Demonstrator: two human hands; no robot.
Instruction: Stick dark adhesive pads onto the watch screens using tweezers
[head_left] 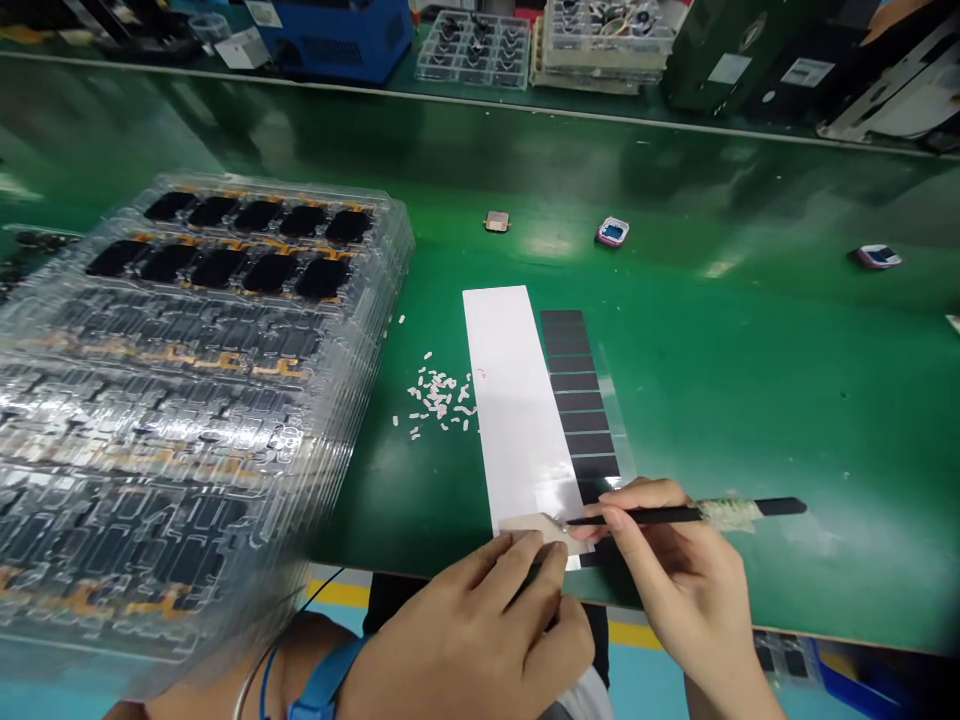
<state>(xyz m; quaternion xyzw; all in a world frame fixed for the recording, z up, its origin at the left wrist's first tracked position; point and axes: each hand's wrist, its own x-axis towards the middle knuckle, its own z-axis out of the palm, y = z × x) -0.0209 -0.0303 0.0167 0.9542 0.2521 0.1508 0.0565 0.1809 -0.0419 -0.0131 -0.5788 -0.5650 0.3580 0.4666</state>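
At the bottom centre my left hand (495, 630) presses its fingertips on a small beige piece (536, 527) at the near end of a long white sheet (517, 400). My right hand (675, 570) is closed round black tweezers (660, 514) wrapped with tape, their tip touching the beige piece. Just right of the white sheet lies a clear strip with a row of black rectangles (581, 400). Small white bits (439, 395) are scattered left of the sheet.
Stacked clear trays (277, 330) with black screens fill the left. Farther back on the green table (750, 400) lie a small square part (496, 221) and two watch-like cases (613, 232). A raised shelf holds a blue machine (337, 40) and compartment boxes (474, 50).
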